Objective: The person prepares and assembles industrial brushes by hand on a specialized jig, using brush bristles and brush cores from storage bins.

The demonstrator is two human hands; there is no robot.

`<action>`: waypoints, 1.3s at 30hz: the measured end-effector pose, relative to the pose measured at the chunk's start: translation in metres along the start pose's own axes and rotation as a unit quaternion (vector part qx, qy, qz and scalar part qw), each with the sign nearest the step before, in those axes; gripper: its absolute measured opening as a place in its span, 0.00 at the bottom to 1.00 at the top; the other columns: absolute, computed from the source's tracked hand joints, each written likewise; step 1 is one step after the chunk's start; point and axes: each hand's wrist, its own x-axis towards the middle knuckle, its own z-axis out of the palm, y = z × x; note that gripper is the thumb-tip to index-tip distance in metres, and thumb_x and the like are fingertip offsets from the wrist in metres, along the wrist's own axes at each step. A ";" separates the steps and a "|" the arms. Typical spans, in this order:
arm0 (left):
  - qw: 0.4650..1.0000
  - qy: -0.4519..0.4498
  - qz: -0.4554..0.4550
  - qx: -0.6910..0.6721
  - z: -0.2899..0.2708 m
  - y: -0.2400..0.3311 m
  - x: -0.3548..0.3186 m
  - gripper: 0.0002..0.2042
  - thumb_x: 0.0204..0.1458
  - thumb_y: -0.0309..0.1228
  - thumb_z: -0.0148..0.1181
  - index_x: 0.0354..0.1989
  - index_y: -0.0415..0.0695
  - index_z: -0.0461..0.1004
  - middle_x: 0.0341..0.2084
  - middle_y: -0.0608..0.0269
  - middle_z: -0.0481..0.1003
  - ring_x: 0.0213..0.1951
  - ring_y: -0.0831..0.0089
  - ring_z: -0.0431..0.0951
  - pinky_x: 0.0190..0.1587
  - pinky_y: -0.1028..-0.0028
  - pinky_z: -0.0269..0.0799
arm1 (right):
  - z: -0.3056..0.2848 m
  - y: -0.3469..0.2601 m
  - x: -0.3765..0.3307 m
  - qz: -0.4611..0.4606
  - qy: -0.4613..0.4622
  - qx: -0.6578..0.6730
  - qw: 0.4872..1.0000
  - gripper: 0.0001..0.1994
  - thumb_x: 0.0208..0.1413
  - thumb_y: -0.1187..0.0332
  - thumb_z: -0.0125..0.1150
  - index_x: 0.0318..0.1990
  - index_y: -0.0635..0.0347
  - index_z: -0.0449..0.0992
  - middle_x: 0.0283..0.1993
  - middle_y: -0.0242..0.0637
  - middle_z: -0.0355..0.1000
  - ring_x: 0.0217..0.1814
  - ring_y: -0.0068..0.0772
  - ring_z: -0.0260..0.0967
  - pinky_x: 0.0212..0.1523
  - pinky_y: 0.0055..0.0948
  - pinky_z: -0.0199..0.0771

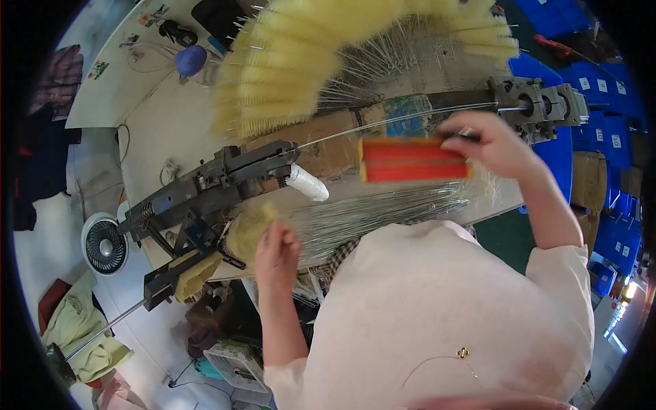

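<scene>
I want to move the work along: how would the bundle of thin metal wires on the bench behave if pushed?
The wires look thin and long, so probably springy. Lying loose and fanned, they would likely scatter or roll apart.

We see a pale floor spreading well to the left of the grip, with a small round white fan standing on it and crumpled yellow-green cloth heaped nearby. Beyond the grip a pale worktop curves away, cables and a blue rounded object lying on it. Off to the right, stacked blue plastic bins line the room's edge, with brown cardboard boxes among them.
</scene>
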 end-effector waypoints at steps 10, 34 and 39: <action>0.941 -0.272 -0.138 0.148 0.191 -0.027 0.087 0.13 0.55 0.37 0.52 0.32 0.37 0.70 0.21 0.68 0.67 0.24 0.79 0.66 0.26 0.81 0.60 | -0.028 -0.049 0.036 -0.023 0.018 0.104 0.994 0.15 0.54 0.69 0.55 0.49 0.61 0.65 0.31 0.27 0.68 0.25 0.11 0.57 0.24 0.14 0.58; 0.956 -0.232 -0.068 -0.165 0.130 0.005 0.056 0.25 0.58 0.51 0.35 0.52 0.44 0.63 0.46 0.62 0.70 0.49 0.70 0.68 0.61 0.63 0.54 | -0.026 -0.039 0.083 0.023 -0.166 -0.113 0.979 0.18 0.53 0.56 0.55 0.44 0.62 0.74 0.35 0.39 0.73 0.37 0.24 0.67 0.40 0.25 0.65; 0.950 -0.217 -0.045 -0.220 0.120 -0.005 0.060 0.33 0.55 0.57 0.33 0.54 0.40 0.62 0.50 0.57 0.67 0.52 0.65 0.67 0.62 0.61 0.50 | -0.057 -0.023 0.059 0.066 -0.226 -0.214 0.948 0.11 0.51 0.67 0.58 0.37 0.66 0.74 0.29 0.39 0.72 0.29 0.24 0.68 0.31 0.25 0.65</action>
